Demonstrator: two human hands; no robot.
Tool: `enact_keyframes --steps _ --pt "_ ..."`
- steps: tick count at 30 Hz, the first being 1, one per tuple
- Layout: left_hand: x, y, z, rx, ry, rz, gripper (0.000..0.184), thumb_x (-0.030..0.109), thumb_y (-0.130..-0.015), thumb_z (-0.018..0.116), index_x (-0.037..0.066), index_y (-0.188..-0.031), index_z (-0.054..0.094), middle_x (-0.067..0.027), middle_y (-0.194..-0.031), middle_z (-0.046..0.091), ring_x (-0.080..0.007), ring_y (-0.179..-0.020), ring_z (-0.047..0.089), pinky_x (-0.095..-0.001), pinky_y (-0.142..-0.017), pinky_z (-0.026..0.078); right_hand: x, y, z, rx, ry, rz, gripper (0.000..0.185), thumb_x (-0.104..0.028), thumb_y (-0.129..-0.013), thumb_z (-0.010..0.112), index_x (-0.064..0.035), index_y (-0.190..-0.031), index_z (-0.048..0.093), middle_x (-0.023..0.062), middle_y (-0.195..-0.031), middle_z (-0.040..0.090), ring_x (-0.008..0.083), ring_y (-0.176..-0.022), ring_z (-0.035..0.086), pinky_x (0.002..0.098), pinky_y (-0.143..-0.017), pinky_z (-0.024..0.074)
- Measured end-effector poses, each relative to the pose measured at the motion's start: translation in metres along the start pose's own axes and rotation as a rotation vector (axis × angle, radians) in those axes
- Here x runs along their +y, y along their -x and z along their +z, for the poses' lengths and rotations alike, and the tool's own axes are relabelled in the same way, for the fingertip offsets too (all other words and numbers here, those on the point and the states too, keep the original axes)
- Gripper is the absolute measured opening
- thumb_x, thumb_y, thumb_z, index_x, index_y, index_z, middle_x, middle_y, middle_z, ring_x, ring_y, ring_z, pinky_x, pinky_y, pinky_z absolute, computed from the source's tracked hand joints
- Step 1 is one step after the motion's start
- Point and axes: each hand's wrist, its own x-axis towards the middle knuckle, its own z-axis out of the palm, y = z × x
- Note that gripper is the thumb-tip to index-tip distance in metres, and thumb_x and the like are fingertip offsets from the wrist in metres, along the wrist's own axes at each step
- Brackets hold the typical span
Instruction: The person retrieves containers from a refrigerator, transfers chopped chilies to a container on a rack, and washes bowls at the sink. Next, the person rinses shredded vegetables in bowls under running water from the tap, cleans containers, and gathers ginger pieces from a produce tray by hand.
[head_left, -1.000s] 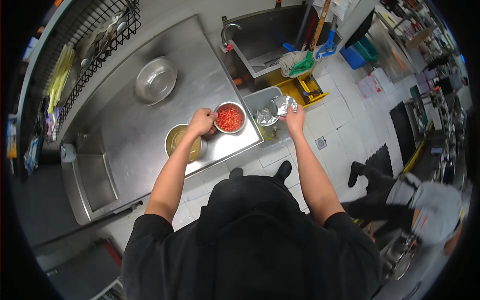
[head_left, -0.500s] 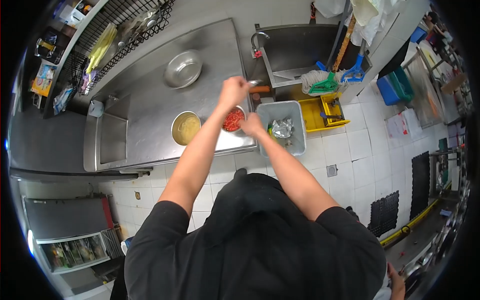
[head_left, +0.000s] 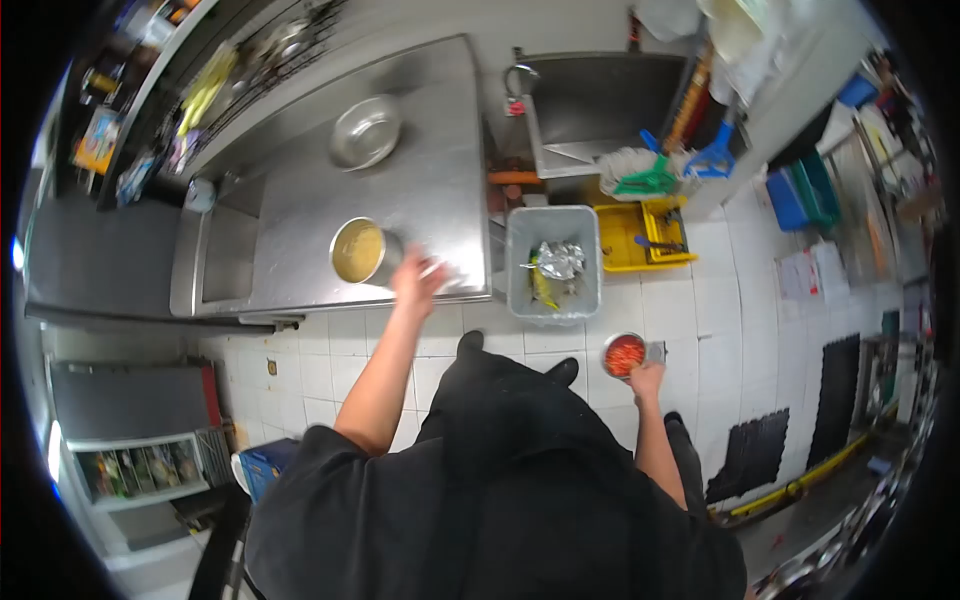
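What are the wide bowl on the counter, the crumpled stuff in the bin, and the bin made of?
The wide bowl looks like smooth metal, probably stainless steel: it's silvery and shiny. The crumpled stuff seems to be aluminium foil, with bright, sharp creases. The bin is probably plastic: greyish and slightly cloudy.

Metal pot (head_left: pixel 367 250), yellow contents, stands near the front edge of the surface (head_left: pixel 425 130). Metal bowl (head_left: pixel 624 355), chopped red contents, is in the right hand (head_left: pixel 647 378).
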Motion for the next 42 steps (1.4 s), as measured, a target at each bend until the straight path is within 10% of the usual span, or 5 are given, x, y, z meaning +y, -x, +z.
enact_keyframes --steps 4,8,14,24,42 --pt "0.017 -0.055 -0.121 0.313 0.096 0.15 0.075 0.052 -0.091 0.062 0.011 -0.146 0.034 -0.0112 -0.154 0.026 -0.0415 -0.132 0.031 -0.061 -0.089 0.054 0.061 0.003 -0.088 0.169 -0.146 0.322 0.019 -0.007 -0.077 0.065 0.0098 -0.071 0.061 0.0166 -0.064 0.064 0.0257 -0.053 0.064 0.0383 -0.044 0.0532" --pt "0.043 -0.078 -0.138 0.395 -0.073 0.281 0.039 0.012 -0.089 0.057 0.0 -0.126 0.055 -0.0169 -0.121 0.06 -0.0319 -0.109 0.061 -0.0561 -0.081 0.059 0.061 -0.01 -0.144 0.243 -0.436 0.353 0.02 -0.009 -0.083 0.062 0.0045 -0.068 0.059 0.0099 -0.063 0.06 0.0176 -0.055 0.063 0.035 -0.045 0.0543" --pt "0.076 -0.077 -0.087 0.519 -0.272 0.407 0.031 0.014 -0.08 0.068 -0.006 -0.104 0.065 -0.0182 -0.099 0.066 -0.0334 -0.084 0.066 -0.0512 -0.064 0.062 0.027 -0.071 -0.214 0.369 -0.561 0.226 0.024 -0.01 -0.083 0.061 0.0048 -0.065 0.057 0.0072 -0.064 0.054 0.0172 -0.055 0.059 0.034 -0.049 0.0548" --pt "0.05 -0.03 0.23 -0.234 -0.853 0.31 0.012 0.006 -0.085 0.06 0.004 -0.074 0.059 -0.0004 -0.065 0.055 -0.0083 -0.049 0.046 -0.0243 -0.045 0.038 0.058 -0.231 -0.362 0.437 -0.243 0.035 0.027 -0.017 -0.075 0.065 0.0051 -0.066 0.053 0.0266 -0.094 0.058 0.0385 -0.089 0.058 0.0439 -0.08 0.0488" --pt "-0.447 0.102 1.028 -0.96 -0.778 -0.076 0.015 0.003 -0.079 0.065 0.003 -0.065 0.062 -0.0001 -0.059 0.055 -0.0089 -0.047 0.047 -0.0265 -0.044 0.037 0.215 -0.485 -0.64 0.794 -0.174 0.236 0.026 -0.012 -0.076 0.061 0.0018 -0.056 0.051 0.0107 -0.052 0.048 0.0194 -0.048 0.049 0.0392 -0.046 0.0448"
